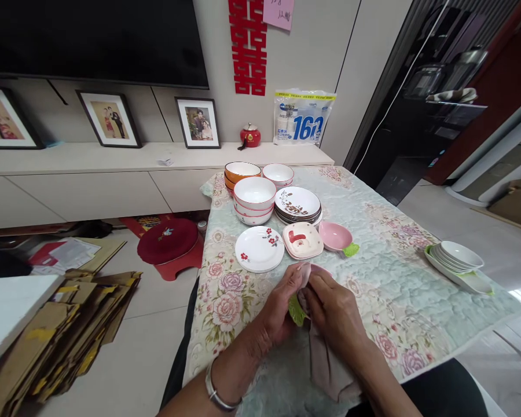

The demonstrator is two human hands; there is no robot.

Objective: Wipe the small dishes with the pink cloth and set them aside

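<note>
Close to the table's near side, my left hand [283, 302] grips a small pink bowl with a green leaf-shaped handle [296, 310]; most of the bowl is hidden by my hands. My right hand [335, 310] holds a greyish-brown cloth [327, 362] pressed against it, and the cloth's loose end hangs down toward me. Just beyond my hands lies a matching pink bowl [335, 236] with a green leaf handle. Beside it sit a squarish cream dish [303, 241] with a red design and white plates [259, 249] with red flowers.
Behind these stand stacked white bowls [255, 194], orange bowls [242, 169] and brown-patterned plates [297, 201]. Small white dishes rest on a long leaf-edged plate [460, 278] at the table's right. A red stool [168, 242] and flattened cardboard [65, 330] are on the floor at left.
</note>
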